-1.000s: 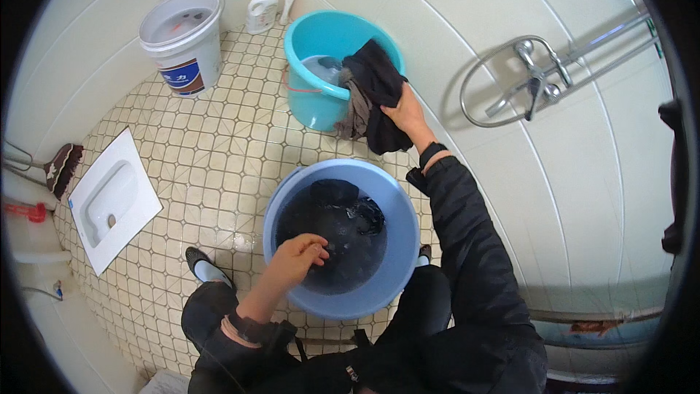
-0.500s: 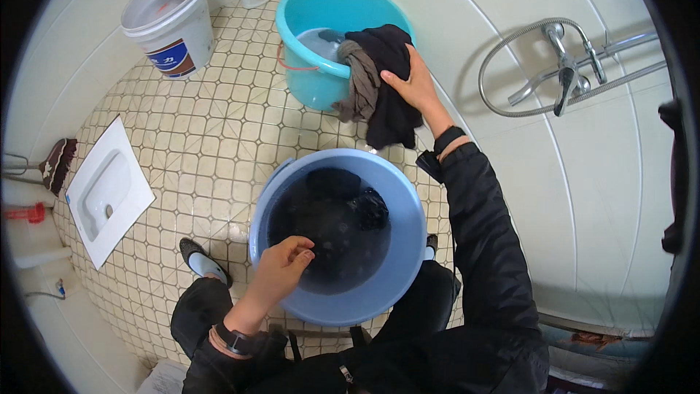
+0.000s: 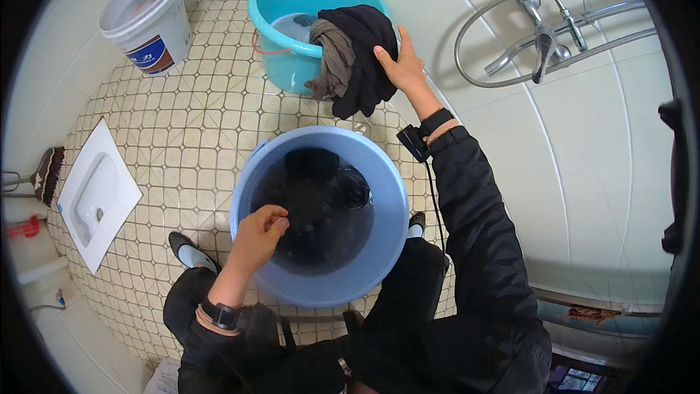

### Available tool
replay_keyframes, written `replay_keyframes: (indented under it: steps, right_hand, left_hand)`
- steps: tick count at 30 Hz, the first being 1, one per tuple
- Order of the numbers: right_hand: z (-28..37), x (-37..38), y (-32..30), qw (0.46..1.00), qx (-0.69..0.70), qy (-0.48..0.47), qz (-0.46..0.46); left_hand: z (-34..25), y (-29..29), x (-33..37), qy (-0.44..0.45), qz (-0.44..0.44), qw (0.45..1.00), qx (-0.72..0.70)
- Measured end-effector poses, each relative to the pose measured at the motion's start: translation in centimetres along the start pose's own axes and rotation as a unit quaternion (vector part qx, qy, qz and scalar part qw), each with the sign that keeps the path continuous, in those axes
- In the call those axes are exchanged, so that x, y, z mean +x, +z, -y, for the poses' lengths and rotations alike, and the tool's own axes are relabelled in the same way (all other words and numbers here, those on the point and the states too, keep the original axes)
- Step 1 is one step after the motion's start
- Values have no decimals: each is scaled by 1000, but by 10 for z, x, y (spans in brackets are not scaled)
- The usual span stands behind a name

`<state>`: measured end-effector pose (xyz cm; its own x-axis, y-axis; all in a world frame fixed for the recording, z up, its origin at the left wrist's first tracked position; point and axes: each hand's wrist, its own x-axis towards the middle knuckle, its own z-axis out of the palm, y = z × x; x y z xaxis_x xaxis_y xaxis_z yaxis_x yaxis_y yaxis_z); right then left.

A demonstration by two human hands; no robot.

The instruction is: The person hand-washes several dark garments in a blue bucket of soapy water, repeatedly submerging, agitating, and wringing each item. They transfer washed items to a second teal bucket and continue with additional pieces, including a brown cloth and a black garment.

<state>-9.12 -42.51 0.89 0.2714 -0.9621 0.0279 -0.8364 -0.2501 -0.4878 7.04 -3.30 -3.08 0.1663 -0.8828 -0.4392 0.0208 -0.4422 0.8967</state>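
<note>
I'm watching through the left of two fisheye cameras worn on the head, looking steeply down from above the hands. It sits near enough to show the left hand (image 3: 259, 237) and right hand (image 3: 403, 66) whole, yet takes in the floor (image 3: 189, 124) left of them and the tap (image 3: 544, 40) on the wall (image 3: 510, 153) to their right. The forearms (image 3: 230, 284) enter from below them.

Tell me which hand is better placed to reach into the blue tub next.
The left hand, I'd judge: it hangs over the blue tub. The right hand is farther off, at the black cloth draped over the rim of the turquoise bucket.
</note>
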Motion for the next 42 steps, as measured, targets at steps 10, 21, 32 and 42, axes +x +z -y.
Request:
replay_keyframes:
  steps: [10,21,32,42]
  right_hand:
    - [15,-134,-78,873,427,126,198]
    - [-4,-257,10,911,251,140,295]
    - [-70,-249,179,859,-189,-105,465]
    - [25,-231,16,857,262,138,422]
  left_hand:
    - [-9,-3,4,1,-3,999,-33]
    - [-16,-5,-1,-52,7,998,-40]
    - [1,-10,-4,-35,-14,998,-44]
    - [9,-10,0,-34,-15,999,2]
